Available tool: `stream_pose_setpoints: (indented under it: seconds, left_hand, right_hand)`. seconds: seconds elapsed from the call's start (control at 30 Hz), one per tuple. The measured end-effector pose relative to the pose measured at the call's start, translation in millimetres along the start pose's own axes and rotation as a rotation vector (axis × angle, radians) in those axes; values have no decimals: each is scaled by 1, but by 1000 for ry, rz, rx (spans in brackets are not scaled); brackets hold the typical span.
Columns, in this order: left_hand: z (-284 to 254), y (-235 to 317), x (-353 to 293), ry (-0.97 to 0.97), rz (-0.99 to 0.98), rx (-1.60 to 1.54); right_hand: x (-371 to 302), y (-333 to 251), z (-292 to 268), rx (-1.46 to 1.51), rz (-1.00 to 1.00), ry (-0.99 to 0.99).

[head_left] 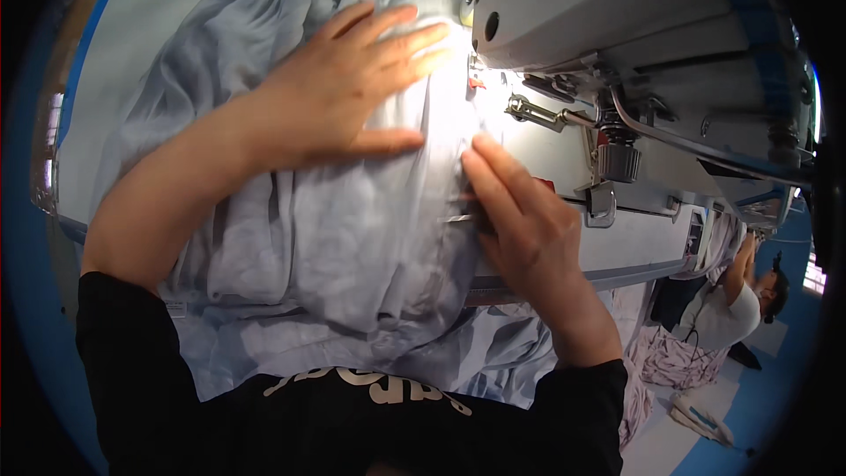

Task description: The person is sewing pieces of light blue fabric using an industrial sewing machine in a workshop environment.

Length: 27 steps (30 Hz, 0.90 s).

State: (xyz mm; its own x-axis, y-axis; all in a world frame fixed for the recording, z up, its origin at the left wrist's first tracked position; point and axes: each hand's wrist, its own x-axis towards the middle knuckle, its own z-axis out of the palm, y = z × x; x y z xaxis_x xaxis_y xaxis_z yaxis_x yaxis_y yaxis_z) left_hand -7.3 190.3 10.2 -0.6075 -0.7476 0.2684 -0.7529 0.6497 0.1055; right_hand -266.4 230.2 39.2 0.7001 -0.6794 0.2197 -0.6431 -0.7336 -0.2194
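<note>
Soft grey, cloudy-patterned fabric (344,220) lies gathered over the machine table and hangs down towards my lap. My left hand (352,88) rests flat on it, fingers spread, with the fingertips close to the bright needle area. Beside the fabric's right edge, my right hand (529,220) is curled, its index and middle fingertips pressed together at the cloth. Two thin metal prongs (458,219) stick out from under that palm; they look like part of a small tool, mostly hidden. A sewing machine (608,9) stands over the fabric's edge, its needle area washed out by glare.
A metal thread-tension knob (619,163) and guide arm (538,112) project from the machine, just beyond my right hand. The table edge (608,275) runs below it. At the far right another person (727,308) works near heaped pinkish fabric (674,357).
</note>
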Motion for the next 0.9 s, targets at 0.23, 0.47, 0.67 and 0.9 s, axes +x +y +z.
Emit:
stream_pose_setpoints:
  seconds: [0.23,0.47,0.67,0.9]
  left_hand:
    - [-1,-31,26,-9,-38,-79]
    - [-39,26,-45,-10,-340,200]
    - [-35,56,-141,219,-629,114]
    - [-37,-85,-102,285,-425,232]
  right_hand:
    - [11,9,5,-15,64,90]
    - [-78,-12,-10,388,108,220]
    - [-187,-75,41,1116,1007,137]
    - [-147,-96,58,1534,789,-263]
